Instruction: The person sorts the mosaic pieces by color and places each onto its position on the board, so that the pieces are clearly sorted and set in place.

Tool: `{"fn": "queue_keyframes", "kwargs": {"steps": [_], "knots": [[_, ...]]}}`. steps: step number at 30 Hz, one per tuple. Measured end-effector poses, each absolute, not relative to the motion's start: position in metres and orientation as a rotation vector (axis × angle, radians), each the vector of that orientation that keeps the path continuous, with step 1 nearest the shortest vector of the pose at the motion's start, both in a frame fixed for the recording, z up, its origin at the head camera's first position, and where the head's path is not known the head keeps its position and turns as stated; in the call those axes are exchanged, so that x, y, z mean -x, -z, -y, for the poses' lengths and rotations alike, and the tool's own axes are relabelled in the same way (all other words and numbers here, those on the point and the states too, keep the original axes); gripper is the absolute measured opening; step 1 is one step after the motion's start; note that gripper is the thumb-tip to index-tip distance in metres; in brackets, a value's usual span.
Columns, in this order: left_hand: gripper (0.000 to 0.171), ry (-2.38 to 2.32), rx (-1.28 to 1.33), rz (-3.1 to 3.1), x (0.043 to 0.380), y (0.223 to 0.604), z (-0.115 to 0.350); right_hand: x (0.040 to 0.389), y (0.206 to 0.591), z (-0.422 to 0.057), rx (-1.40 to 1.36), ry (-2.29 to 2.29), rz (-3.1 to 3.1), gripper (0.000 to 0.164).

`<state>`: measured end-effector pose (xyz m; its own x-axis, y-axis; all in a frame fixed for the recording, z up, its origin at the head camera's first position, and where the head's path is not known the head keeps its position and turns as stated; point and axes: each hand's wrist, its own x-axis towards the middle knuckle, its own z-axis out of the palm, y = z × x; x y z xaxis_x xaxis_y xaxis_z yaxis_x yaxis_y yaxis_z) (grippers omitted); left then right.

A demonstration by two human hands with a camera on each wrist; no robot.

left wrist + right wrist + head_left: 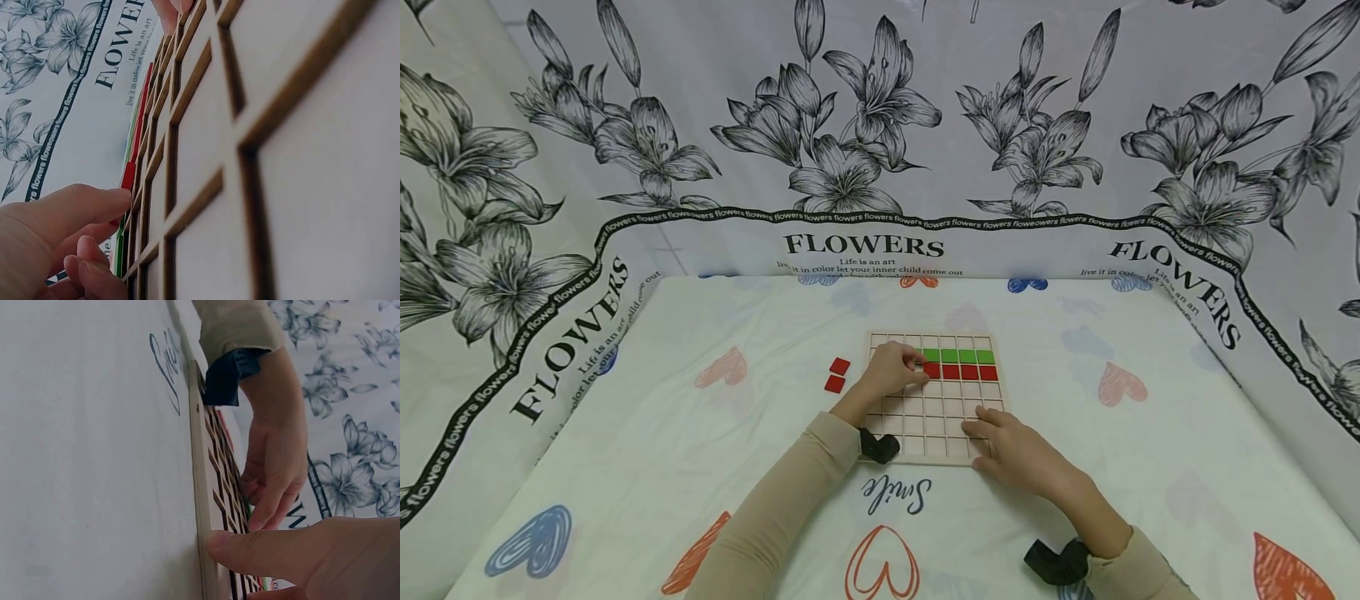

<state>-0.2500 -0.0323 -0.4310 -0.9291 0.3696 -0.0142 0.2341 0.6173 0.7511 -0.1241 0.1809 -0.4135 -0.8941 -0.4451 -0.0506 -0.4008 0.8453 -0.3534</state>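
Observation:
A wooden grid board [906, 450] lies on the cloth, with a row of green tiles [967, 357] and a row of red tiles [968, 372] beneath it on the right side. My left hand [891, 371] reaches over the board and pinches the leftmost red tile [932, 370] of its row between thumb and finger. In the left wrist view the thumb [115, 201] is against that tile's edge. My right hand [1022, 450] rests on the board's near right corner, its fingers loosely extended; in the right wrist view its thumb [234, 544] lies on the wooden rim.
Two loose red tiles, one [839, 366] just behind the other [835, 383], lie left of the board. A white cloth [775, 333] printed with hearts covers the table. Flowered curtains [880, 167] hang behind and at both sides. Black straps [1056, 562] sit at both wrists.

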Motion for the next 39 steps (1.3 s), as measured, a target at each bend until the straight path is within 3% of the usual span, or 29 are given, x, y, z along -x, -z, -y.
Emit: {"fn": "queue_keyframes", "kwargs": {"steps": [39], "knots": [[0.024,-1.189,-0.501,-2.684,0.2545,0.4369,0.0313,0.1254,0.4127,-0.1809,0.63,0.497,-2.882,0.047]]}}
